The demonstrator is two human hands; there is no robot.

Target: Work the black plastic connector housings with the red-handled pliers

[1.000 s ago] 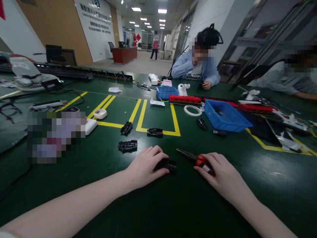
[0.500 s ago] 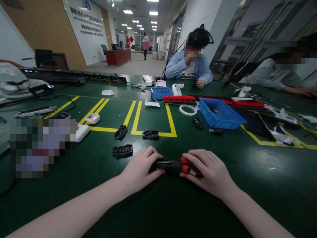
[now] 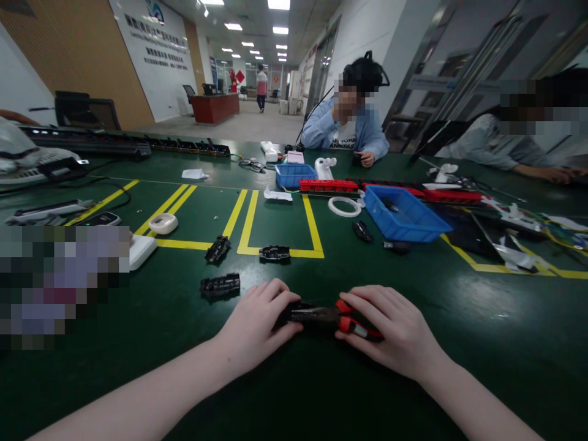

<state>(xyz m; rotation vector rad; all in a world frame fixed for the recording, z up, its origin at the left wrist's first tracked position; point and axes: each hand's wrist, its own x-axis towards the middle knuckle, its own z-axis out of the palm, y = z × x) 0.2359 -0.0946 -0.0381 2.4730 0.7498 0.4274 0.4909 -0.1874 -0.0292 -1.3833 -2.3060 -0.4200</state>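
Observation:
My right hand (image 3: pixel 392 327) is closed around the red-and-black handles of a pair of pliers (image 3: pixel 321 315), whose jaws point left. My left hand (image 3: pixel 260 318) pinches a black plastic part (image 3: pixel 285 311), mostly hidden by the fingers and set against the plier jaws. Whether the jaws bite on it, I cannot tell. Just beyond my left hand lie similar black plastic parts: one (image 3: pixel 220 285) nearest, another (image 3: pixel 217 249) behind it, and a third (image 3: pixel 274 253) on the yellow tape.
A blue bin (image 3: pixel 404 220) stands right of centre, beside a white ring (image 3: pixel 344 207) and more black parts (image 3: pixel 362 231). A smaller blue bin (image 3: pixel 294 176) and red strips (image 3: pixel 328 185) lie farther back. A person (image 3: pixel 349 122) sits opposite; another sits at right.
The view has shifted slightly, so things on the table appear a little farther left. Both hands keep their hold, and the pliers sit slightly lower in the picture.

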